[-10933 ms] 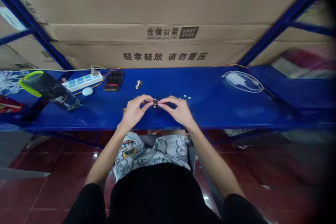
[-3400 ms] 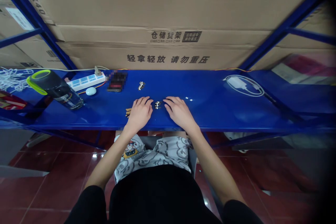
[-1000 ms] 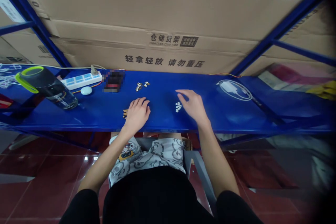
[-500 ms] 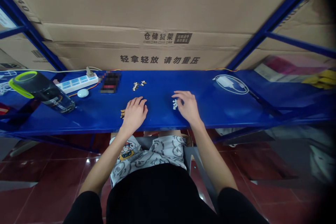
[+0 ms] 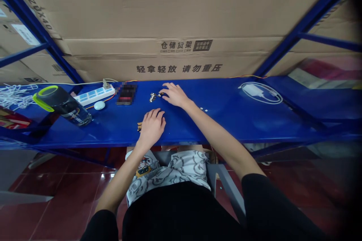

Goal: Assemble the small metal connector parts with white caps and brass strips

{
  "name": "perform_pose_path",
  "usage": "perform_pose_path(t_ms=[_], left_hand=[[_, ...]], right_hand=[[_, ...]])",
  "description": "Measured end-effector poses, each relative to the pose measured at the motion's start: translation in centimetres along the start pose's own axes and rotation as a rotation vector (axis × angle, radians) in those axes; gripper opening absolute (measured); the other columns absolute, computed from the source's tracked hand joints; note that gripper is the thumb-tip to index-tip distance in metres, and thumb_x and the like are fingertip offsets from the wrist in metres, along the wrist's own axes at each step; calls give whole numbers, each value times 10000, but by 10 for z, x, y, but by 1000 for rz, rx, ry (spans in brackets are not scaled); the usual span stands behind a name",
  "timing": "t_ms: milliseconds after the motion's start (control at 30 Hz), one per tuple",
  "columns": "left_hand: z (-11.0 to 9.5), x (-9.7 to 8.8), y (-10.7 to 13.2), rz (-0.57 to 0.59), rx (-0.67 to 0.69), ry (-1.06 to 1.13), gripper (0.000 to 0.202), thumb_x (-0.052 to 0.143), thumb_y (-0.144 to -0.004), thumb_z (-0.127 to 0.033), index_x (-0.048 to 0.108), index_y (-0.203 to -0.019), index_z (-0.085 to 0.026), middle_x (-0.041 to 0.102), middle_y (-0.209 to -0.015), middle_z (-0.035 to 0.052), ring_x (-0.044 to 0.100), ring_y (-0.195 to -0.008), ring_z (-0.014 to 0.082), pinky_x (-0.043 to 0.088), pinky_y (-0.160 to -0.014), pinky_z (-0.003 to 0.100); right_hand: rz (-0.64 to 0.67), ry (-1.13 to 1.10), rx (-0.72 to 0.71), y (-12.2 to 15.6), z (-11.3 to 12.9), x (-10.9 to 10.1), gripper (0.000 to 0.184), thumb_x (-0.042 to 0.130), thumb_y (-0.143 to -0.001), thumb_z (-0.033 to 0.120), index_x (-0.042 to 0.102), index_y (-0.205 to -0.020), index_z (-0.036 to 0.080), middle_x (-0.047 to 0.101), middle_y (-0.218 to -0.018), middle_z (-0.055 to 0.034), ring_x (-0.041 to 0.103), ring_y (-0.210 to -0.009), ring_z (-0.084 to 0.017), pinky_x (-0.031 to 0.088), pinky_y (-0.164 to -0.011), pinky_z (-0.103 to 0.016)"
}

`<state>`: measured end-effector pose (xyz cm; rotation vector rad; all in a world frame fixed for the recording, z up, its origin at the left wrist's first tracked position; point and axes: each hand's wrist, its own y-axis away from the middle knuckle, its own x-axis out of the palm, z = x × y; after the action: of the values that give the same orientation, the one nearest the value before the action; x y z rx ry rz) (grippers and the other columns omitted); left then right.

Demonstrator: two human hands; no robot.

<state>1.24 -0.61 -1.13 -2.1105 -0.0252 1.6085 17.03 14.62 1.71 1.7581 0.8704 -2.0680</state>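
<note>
My left hand (image 5: pixel 152 126) rests palm down on the blue tabletop (image 5: pixel 181 128), fingers loosely spread. Beside it, partly covered, lie several small tan-brown pieces (image 5: pixel 139 126) too small to name. Farther back, my right hand (image 5: pixel 174 95) reaches across to the left, with thumb and fingers apart. Its fingertips are at a few small white-and-dark pieces (image 5: pixel 159 95); whether they touch cannot be made out. Just left of these sits a little cluster of similar white-and-dark pieces (image 5: pixel 152 97). Small white pieces (image 5: pixel 204 109) lie by my right forearm, which may hide others.
A dark bottle with a lime-green loop (image 5: pixel 68 107) stands at the left. Behind it are a white power strip (image 5: pixel 94 95), a pale rounded object (image 5: pixel 99 105) and a blurred dark item (image 5: pixel 126 94). A coiled white cable (image 5: pixel 261 92) lies right. Cardboard (image 5: pixel 169 15) backs the table.
My right hand has moved left and away from me, from the white pieces to the white-and-dark ones. My left hand stays by the brown pieces. The whole view has shifted slightly.
</note>
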Motion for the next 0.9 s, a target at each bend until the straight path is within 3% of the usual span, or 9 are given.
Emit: perform_pose_path(t_ms=[467, 767, 900], left_hand=[[0, 0, -1, 9, 2, -4, 356, 435, -1025, -206, 627, -1320, -152, 614, -1417, 114, 546, -1322, 301, 425, -1135, 463], [1, 1, -1, 3, 4, -4, 343, 439, -1025, -217, 632, -1303, -162, 624, -1403, 113, 557, -1312, 298, 435, -1126, 462], [1, 0, -2, 7, -7, -5, 337, 443, -1023, -217, 633, -1299, -174, 623, -1407, 108, 557, -1318, 295, 432, -1134, 460]], right_hand=[[-76, -13, -26, 0, 3, 6, 208, 566, -990, 264, 757, -1059, 216, 579, -1429, -105, 498, -1305, -317, 422, -1021, -499], [-67, -66, 172, -4, -4, 13, 333, 435, -1035, 215, 697, -1238, 189, 586, -1399, -142, 486, -1302, -327, 412, -1050, -536], [-32, -88, 177, -7, -7, 19, 378, 412, -1026, 177, 687, -1285, 200, 585, -1405, -134, 492, -1312, -327, 431, -1048, -551]])
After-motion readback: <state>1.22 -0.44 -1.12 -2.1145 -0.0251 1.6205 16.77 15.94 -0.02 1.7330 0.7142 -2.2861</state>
